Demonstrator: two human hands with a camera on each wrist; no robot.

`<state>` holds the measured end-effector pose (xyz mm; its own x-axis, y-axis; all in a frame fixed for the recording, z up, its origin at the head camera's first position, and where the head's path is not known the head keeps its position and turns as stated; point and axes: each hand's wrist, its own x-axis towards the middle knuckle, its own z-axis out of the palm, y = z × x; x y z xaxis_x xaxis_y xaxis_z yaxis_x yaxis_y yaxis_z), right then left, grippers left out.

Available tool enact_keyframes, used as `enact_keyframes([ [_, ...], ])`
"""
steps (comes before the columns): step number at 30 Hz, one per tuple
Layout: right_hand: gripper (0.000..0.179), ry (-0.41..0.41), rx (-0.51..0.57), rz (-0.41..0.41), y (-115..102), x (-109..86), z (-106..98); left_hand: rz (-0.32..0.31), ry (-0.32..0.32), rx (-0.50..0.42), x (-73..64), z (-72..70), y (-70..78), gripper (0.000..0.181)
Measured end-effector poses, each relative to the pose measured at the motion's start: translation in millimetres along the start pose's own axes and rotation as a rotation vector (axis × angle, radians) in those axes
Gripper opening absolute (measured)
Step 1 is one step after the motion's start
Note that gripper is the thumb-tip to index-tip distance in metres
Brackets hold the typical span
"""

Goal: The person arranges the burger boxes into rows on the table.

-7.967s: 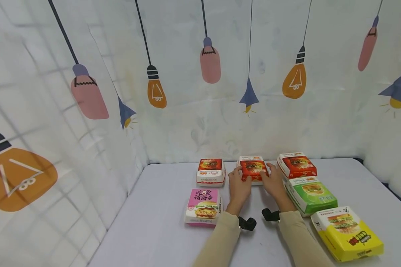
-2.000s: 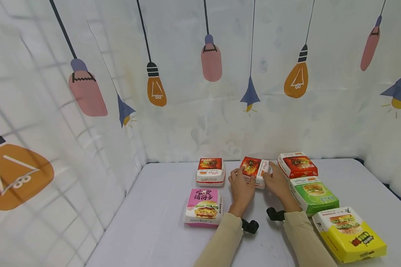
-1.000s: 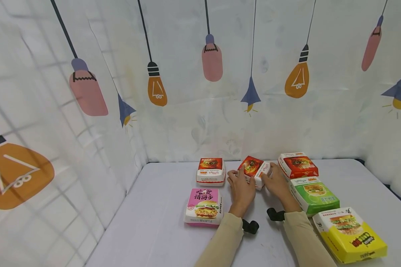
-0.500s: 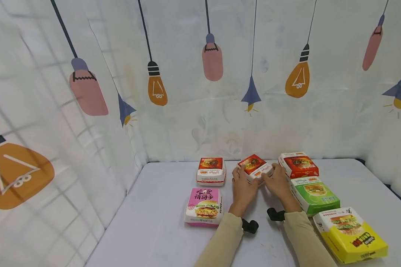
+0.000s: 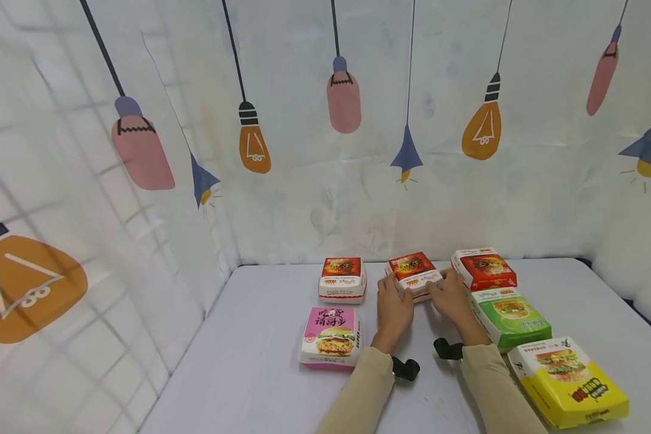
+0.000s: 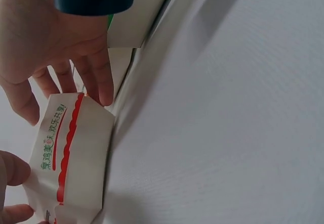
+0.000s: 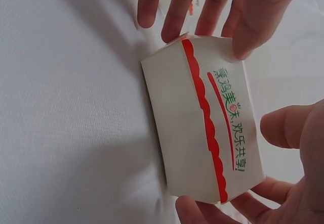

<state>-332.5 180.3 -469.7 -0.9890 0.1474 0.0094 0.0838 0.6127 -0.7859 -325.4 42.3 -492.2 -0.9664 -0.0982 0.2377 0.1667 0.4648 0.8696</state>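
Both hands are at a red-and-white burger box (image 5: 412,266) at the back of the table, its red picture panel away from me and white band toward me. My left hand (image 5: 393,310) holds its left side, fingers on the side and thumb near the front; it appears at the bottom left (image 6: 12,183) of the left wrist view. My right hand (image 5: 451,296) grips the right side, thumb near the lid's front corner. In the right wrist view, the box's white front (image 7: 202,123) shows a scalloped red line and green lettering. Its underside is hidden.
To the left stand a similar red-and-white box (image 5: 342,280) and a pink box (image 5: 331,337). A red box (image 5: 484,269), a green box (image 5: 511,317) and a yellow box (image 5: 568,381) form a column on the right. A lamp-printed cloth (image 5: 304,211) hangs behind the white table (image 5: 239,361).
The held box has turned clockwise from above: its white band went from the far side, through the right, to the near side. In the last half second it squared up. The other boxes stayed put.
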Motion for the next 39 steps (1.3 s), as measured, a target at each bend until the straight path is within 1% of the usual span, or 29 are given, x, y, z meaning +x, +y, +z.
enact_keyframes([
  [4,0.061,-0.010,0.015,0.011,0.9,-0.5,-0.2,0.018,0.008,0.004,-1.7,0.6,-0.3,0.049],
  [9,0.060,-0.013,0.018,-0.002,2.2,-0.7,-0.4,0.030,0.008,0.007,-2.7,-0.4,-0.3,0.049],
  [18,0.058,-0.014,-0.012,-0.009,1.6,-1.0,0.7,0.013,0.026,-0.002,-2.3,-1.2,0.2,0.042],
  [24,0.055,-0.011,-0.007,-0.017,-0.3,-2.7,-0.6,0.025,0.039,0.013,-1.5,-0.5,-0.4,0.041],
  [31,0.051,0.000,-0.010,-0.025,0.2,-2.7,-0.6,0.039,0.038,0.022,-2.0,-3.0,-0.7,0.043],
  [39,0.049,-0.009,-0.016,-0.014,0.7,-1.4,-0.2,0.024,0.029,0.029,-2.8,-3.0,-0.2,0.043],
])
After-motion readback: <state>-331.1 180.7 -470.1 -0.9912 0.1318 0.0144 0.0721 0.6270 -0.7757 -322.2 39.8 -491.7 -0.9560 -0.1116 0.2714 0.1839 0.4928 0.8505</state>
